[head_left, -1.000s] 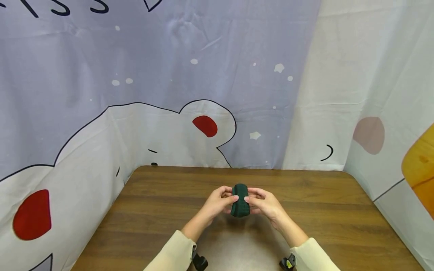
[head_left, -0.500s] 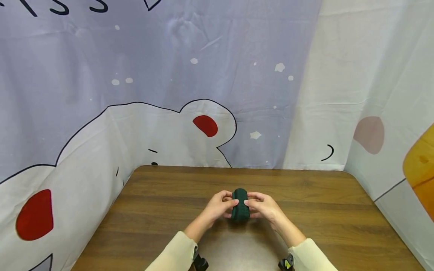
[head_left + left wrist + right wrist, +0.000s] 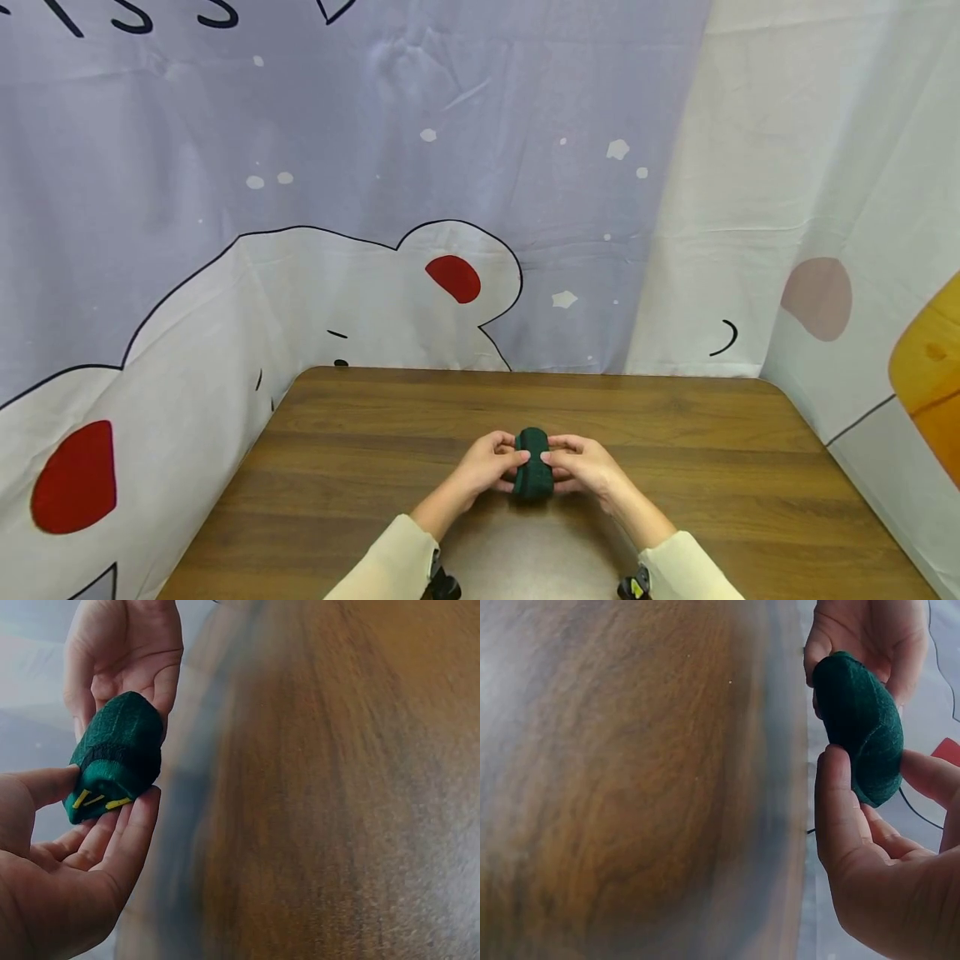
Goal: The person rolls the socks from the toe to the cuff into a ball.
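A bundle of rolled-up dark green socks (image 3: 533, 465) is held between both hands, just above the table. My left hand (image 3: 486, 463) grips its left side, thumb on top and fingers curled beneath. From the other side my right hand (image 3: 587, 467) pinches it the same way. In the left wrist view, the sock bundle (image 3: 120, 750) shows ribbed knit, a darker band and yellow marks at the end near the left hand. The right wrist view shows the plain rounded end of the socks (image 3: 862, 727) between the right thumb and fingers.
The brown wooden table (image 3: 360, 442) spreads under both hands. Behind it hangs a printed cloth (image 3: 570, 208) in lilac and white, which also runs along the left and right sides. A small dark device (image 3: 442, 583) is strapped at the left wrist.
Both hands have moved slightly toward the person and lower with the socks, which stay gripped between them. The grip looks about the same.
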`<state>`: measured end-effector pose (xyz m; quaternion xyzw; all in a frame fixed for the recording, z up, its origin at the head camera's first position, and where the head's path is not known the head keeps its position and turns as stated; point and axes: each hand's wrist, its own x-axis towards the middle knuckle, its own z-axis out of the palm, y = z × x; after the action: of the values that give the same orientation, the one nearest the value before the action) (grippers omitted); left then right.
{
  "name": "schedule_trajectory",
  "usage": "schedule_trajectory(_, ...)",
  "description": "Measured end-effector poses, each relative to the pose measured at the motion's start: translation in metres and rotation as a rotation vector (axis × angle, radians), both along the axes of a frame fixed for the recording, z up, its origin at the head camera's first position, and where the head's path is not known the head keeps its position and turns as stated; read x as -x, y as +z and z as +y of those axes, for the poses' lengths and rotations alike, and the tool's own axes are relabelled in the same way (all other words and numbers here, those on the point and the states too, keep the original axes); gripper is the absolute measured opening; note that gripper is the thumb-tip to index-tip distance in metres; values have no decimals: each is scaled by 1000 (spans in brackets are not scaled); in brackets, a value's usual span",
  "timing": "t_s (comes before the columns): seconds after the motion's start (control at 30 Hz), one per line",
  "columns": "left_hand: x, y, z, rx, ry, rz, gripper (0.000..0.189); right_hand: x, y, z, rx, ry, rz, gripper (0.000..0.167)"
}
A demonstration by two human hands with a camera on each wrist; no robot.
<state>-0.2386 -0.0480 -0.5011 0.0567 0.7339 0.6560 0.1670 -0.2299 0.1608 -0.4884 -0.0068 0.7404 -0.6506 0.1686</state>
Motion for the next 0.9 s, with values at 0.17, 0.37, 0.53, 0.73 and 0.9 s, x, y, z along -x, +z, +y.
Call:
schedule_trajectory(0.17, 0, -3, 1, 11, -1, -5, 37, 1, -4, 1, -3, 12, -8, 58)
schedule_trajectory(0.37, -1, -7, 3, 12, -3, -13, 35, 2, -9, 2, 2, 20, -23, 58)
schedule_trajectory(0.53, -2, -10, 3, 28, -7, -17, 34, 2, -12, 2, -3, 21, -39, 57)
schedule_trajectory(0.73, -2, -12, 4, 49, -14, -13, 33, 2, -13, 2, -9, 31, -48, 57)
schedule_trajectory(0.9, -3, -13, 4, 59, -14, -13, 33, 1, -13, 2, -18, 41, -51, 58)
